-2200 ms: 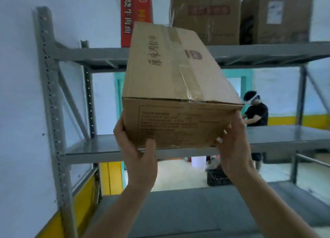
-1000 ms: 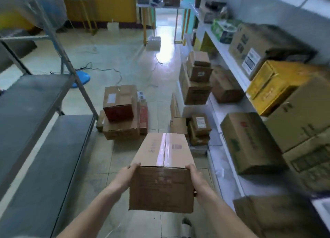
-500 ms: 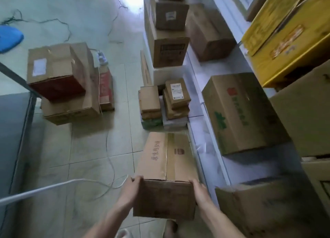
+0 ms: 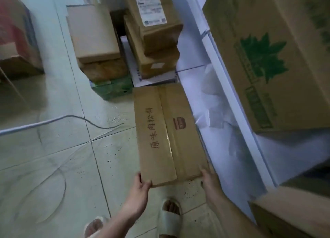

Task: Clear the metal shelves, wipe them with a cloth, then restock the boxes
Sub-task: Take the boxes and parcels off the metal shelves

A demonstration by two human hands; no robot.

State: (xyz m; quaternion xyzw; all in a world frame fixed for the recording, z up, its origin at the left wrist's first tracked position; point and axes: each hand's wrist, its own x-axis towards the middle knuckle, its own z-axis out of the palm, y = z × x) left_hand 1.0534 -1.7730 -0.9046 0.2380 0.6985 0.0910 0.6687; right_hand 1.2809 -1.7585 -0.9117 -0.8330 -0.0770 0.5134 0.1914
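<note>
The cardboard box (image 4: pixel 167 132) sits low over the tiled floor (image 4: pixel 53 166), beside a white ledge (image 4: pixel 223 130) and just short of a stack of small cartons (image 4: pixel 125 46), with the left hand (image 4: pixel 141 186) and right hand (image 4: pixel 209 180) clamped on its near corners above two sandalled feet (image 4: pixel 169 216).

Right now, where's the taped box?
Head view, centre: taped box low over the floor, between both hands, just before the green carton, left of the white ledge.

Left red box (image 4: pixel 16 28) blurred, cut by frame edge. Label (image 4: pixel 151 6) print unreadable. Near-right box (image 4: pixel 294 218) cropped. Fingers (image 4: pixel 205 174) partly hidden under held box (image 4: pixel 169 134).
</note>
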